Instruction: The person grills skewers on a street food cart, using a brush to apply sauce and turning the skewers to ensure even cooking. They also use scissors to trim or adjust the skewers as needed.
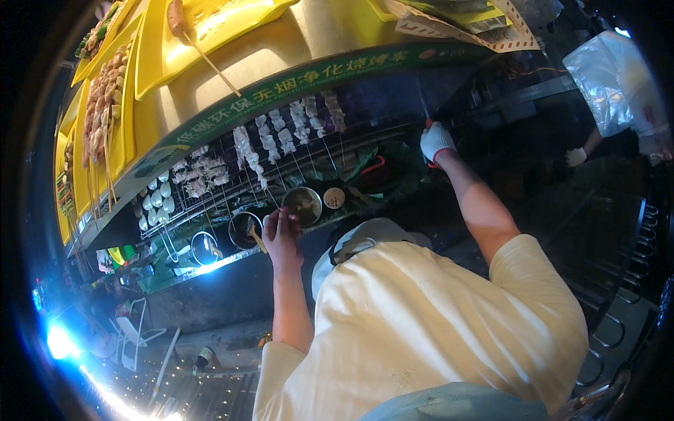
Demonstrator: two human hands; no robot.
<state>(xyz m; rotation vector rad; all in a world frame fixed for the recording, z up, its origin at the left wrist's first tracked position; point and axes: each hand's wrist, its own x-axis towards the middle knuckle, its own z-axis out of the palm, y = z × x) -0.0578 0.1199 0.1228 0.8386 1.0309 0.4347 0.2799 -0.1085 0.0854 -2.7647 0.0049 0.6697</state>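
Observation:
My left hand (283, 231), bare, has its fingertips pinched on the thin end of a meat skewer (253, 158) at the grill's front edge. To the right, my right hand (437, 141) wears a white knit glove and is closed around a red-handled tool (429, 123); the tool's far end fades into the dark. Several skewers of pale meat (300, 123) lie across the grill rack, beside fanned-out skewers (200, 176) and oval pieces on skewers (158, 202). Near my left hand stand a metal bowl (301, 206) and a bowl with a brush (245, 230).
Yellow trays (131, 68) with raw skewers and a sausage on a stick (176, 18) rest on the metal top above the grill. A small round container (334, 198) stands beside the bowls. At right are another person's gloved hand (576, 157) and a plastic bag (605, 79).

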